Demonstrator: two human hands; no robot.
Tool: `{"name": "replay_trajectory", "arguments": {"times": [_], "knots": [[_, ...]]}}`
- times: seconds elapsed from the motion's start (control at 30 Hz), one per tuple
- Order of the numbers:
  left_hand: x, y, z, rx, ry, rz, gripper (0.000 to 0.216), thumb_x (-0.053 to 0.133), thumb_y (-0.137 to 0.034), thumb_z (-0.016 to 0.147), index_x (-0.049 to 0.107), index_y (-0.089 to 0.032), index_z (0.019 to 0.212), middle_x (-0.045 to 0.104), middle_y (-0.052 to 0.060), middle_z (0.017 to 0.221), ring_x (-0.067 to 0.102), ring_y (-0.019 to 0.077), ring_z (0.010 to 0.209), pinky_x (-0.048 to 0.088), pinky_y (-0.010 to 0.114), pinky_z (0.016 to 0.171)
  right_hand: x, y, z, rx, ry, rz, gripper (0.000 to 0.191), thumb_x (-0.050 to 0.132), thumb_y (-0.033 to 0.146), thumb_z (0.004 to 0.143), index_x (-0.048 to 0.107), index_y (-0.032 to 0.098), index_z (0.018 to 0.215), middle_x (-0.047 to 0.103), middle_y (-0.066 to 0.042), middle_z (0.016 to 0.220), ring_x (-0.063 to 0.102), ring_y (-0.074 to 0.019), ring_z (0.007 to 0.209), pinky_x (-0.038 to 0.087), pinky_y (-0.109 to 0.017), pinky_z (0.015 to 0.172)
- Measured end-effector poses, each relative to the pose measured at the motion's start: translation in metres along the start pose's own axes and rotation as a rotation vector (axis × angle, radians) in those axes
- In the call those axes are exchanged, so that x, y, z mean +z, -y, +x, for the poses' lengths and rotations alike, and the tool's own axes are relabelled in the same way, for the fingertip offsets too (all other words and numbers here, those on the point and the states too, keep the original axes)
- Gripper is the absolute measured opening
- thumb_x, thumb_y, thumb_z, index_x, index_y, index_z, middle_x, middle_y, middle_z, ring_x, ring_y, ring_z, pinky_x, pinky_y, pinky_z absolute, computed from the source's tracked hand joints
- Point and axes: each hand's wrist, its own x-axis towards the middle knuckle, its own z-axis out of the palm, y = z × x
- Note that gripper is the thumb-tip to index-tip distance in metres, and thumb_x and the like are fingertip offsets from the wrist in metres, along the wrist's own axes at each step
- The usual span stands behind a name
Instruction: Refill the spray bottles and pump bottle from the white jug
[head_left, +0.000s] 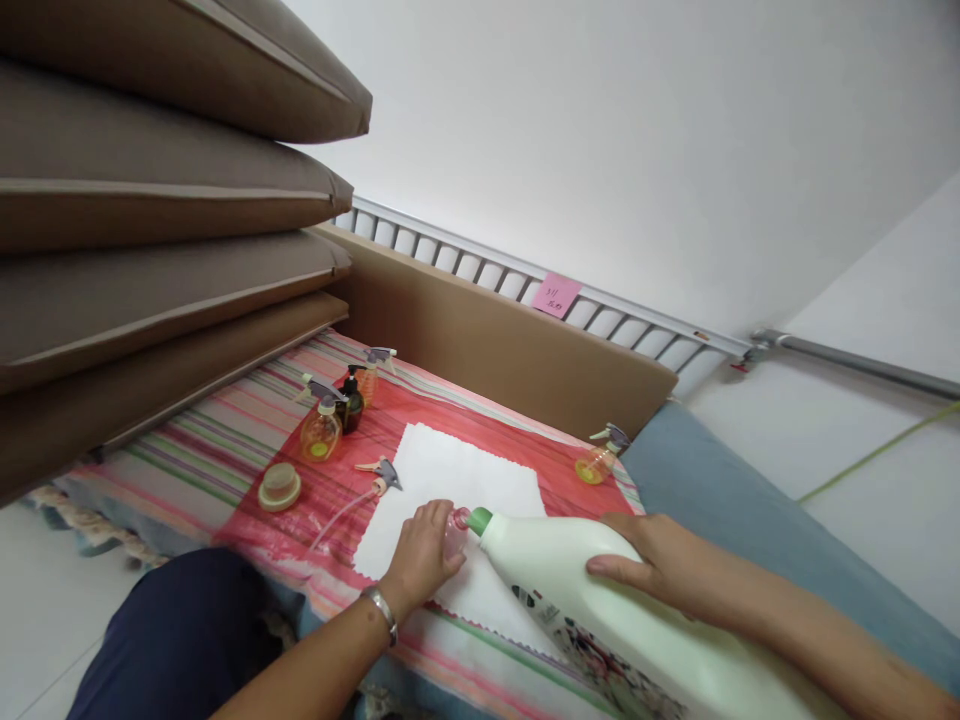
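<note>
My left hand (424, 548) is closed around a small pink see-through bottle (455, 533), held over the white cloth (480, 468). Its open neck meets the green spout of a large pale-green jug (574, 580), which lies tilted toward it. My right hand (651, 560) grips that jug from above, fingers on its far side partly hidden. No liquid can be made out at the spout. A detached spray trigger (384, 476) with a long clear tube lies left of the cloth. Beside it sits a round pale lid or cup (280, 487).
A spray bottle with yellow liquid (321, 436), a dark pump bottle (350, 400) and another spray bottle (367, 382) stand at the back left. One more spray bottle (596, 462) is at the right. Stacked brown cushions (172, 180) rise at left; a brown panel (495, 340) borders the back.
</note>
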Motion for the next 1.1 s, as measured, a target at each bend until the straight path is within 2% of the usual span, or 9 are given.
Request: {"name": "replay_trajectory", "arguments": {"times": [0.57,0.9,1.0,1.1], "knots": [[-0.002,-0.003,0.0,-0.033,0.033,0.005,0.054,0.057,-0.026,0.069,0.042,-0.022,0.12,0.052,0.007,0.122,0.045,0.024,0.112,0.037,0.035,0.092,-0.001,0.001,-0.001,-0.001,-0.01,0.04,0.044,0.05,0.059,0.077,0.064,0.022,0.095,0.07,-0.008,0.097,0.063,-0.027,0.085,0.048,-0.031,0.069],[-0.005,-0.005,0.0,-0.037,0.034,0.004,0.053,0.058,-0.025,0.069,0.042,-0.022,0.12,0.052,0.007,0.121,0.045,0.0235,0.112,0.038,0.035,0.092,-0.001,0.004,-0.003,0.011,-0.039,0.066,0.038,0.054,0.056,0.075,0.066,0.022,0.09,0.071,-0.008,0.095,0.063,-0.0274,0.083,0.046,-0.032,0.069],[-0.005,-0.004,0.001,-0.044,0.049,-0.002,0.053,0.058,-0.026,0.069,0.043,-0.022,0.12,0.052,0.007,0.122,0.045,0.0236,0.112,0.038,0.036,0.092,0.004,0.0,-0.004,0.014,-0.049,0.073,0.038,0.054,0.055,0.075,0.066,0.023,0.09,0.071,-0.007,0.094,0.063,-0.0273,0.082,0.047,-0.033,0.071],[-0.005,-0.002,0.001,-0.048,0.049,-0.015,0.055,0.057,-0.025,0.069,0.042,-0.021,0.121,0.052,0.007,0.122,0.045,0.0238,0.113,0.038,0.036,0.092,0.021,-0.01,-0.001,-0.011,-0.074,0.117,0.038,0.055,0.055,0.075,0.066,0.023,0.092,0.072,-0.006,0.094,0.063,-0.0272,0.084,0.047,-0.033,0.074]]}}
